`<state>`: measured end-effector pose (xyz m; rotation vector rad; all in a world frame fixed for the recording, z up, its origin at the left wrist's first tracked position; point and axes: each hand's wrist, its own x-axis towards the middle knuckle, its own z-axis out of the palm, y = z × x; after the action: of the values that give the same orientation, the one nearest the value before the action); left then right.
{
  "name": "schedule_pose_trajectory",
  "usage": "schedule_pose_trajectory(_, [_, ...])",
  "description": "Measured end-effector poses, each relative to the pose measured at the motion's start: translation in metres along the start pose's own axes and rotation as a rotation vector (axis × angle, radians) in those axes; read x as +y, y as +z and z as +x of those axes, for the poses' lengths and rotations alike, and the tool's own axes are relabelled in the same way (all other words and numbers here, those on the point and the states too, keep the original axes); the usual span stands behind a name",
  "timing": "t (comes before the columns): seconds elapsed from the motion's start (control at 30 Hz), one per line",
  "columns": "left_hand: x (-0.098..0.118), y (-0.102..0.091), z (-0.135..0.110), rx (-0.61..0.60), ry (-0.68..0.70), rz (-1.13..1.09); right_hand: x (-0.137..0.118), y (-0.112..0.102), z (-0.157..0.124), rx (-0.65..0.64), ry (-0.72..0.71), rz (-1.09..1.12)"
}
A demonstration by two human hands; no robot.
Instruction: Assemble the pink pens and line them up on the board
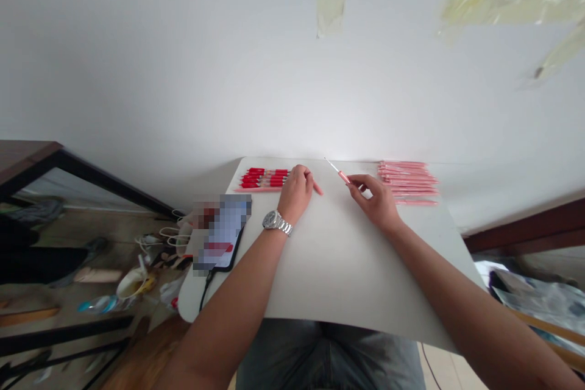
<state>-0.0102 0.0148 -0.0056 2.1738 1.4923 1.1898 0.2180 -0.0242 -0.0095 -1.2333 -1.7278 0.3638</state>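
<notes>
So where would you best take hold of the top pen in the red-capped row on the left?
Probably at its pale barrel end, near the left hand, coming from above and from the right. The red-capped pens lie flat, side by side and apparently touching, so a pinch across the middle would likely nudge the neighbours. The barrel ends point toward the bare table.

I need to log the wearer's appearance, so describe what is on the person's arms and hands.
Both forearms are bare, with no sleeves in view. The left hand and the right hand wear no gloves, and no rings can be made out. The left wrist carries a silver metal wristwatch with a link bracelet and a round case. The right wrist carries nothing.
</notes>
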Motion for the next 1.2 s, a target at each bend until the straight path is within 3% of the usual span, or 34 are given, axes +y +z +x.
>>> schedule_pose_trajectory(0.2, [0.002,0.003,0.001,-0.054,-0.011,-0.167,0.000,0.001,0.000,0.006,-0.012,0.002])
schedule_pose_trajectory(0.47, [0.001,0.005,0.003,0.065,-0.001,-0.343,0.002,0.001,-0.001,-0.005,0.002,0.003])
schedule_pose_trajectory(0.93, [0.007,0.012,0.008,0.164,-0.343,-1.107,0.001,0.003,-0.003,-0.034,-0.036,0.002])
schedule_pose_trajectory(1.2, [0.007,0.013,0.011,0.197,-0.434,-1.302,0.000,0.003,-0.002,-0.058,-0.051,-0.003])
